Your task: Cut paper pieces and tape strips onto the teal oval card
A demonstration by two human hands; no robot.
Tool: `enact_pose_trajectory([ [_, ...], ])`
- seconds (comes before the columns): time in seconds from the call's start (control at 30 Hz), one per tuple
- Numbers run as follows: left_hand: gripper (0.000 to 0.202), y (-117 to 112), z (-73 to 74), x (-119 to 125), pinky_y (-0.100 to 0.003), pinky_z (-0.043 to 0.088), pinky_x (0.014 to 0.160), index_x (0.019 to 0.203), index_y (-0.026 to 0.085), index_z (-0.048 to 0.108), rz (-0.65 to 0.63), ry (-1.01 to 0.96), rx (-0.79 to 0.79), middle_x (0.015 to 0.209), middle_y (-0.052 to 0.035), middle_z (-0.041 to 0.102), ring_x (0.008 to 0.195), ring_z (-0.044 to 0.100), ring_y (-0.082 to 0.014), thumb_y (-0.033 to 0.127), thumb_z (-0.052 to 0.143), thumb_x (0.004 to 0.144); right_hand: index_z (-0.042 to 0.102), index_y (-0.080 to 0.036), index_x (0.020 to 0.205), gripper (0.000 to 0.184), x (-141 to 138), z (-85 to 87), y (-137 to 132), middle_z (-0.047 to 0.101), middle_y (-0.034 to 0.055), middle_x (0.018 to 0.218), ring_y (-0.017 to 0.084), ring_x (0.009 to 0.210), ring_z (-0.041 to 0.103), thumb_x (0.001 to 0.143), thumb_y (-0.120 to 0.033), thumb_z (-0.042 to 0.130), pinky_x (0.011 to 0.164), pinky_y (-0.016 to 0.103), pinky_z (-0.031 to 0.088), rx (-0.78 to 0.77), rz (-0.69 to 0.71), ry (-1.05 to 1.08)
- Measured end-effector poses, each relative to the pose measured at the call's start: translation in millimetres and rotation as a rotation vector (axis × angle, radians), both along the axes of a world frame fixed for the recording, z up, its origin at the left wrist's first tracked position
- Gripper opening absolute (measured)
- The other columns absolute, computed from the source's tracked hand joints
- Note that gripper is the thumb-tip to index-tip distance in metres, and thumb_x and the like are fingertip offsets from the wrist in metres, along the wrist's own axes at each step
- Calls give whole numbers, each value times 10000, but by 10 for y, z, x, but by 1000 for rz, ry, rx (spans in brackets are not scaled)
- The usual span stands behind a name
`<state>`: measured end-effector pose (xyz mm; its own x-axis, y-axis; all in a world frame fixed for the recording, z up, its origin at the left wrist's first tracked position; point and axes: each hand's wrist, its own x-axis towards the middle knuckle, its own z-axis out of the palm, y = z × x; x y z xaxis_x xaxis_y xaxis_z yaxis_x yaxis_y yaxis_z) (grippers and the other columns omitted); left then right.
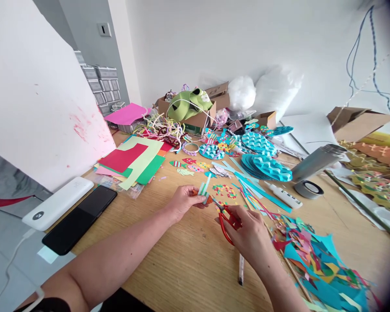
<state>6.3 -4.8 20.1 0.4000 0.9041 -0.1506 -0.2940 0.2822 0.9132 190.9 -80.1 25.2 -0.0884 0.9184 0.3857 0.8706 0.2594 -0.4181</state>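
My left hand [182, 201] pinches a small folded piece of light teal paper [203, 190] with an orange bit beside it, held just above the wooden table [182, 260]. My right hand [248, 232] grips red-handled scissors [227, 216], whose blades point up and left and meet the paper piece. Small cut-out paper fish [186, 167] and a patterned scrap [225, 190] lie just beyond my hands.
Coloured paper sheets [133, 162] lie at the left, next to a black phone [79, 219] and a white power bank [56, 203]. Teal scalloped discs [266, 167], a glue bottle [284, 196], a tape roll [308, 189], a steel flask [318, 161], paper scraps [318, 260] and a pen [241, 268] fill the right.
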Motion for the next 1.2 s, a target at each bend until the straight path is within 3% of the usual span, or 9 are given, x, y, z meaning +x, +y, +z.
enact_pose_trajectory([
  [0.53,308,-4,0,0,-276,487,629,712,106,680,-2,63,40,705,-66,699,616,619,-143,335,795,541,607,-227,913,209,68,-88,20,674,17,721,193,679,595,825,-415,584,750,357,410,30,15,-86],
  [1.2,264,-2,-23,7,-274,487,615,691,106,646,-1,75,31,699,-54,697,604,615,-133,284,766,538,623,-207,921,218,59,-73,18,668,10,709,177,675,587,840,-401,567,747,322,407,47,26,-132],
])
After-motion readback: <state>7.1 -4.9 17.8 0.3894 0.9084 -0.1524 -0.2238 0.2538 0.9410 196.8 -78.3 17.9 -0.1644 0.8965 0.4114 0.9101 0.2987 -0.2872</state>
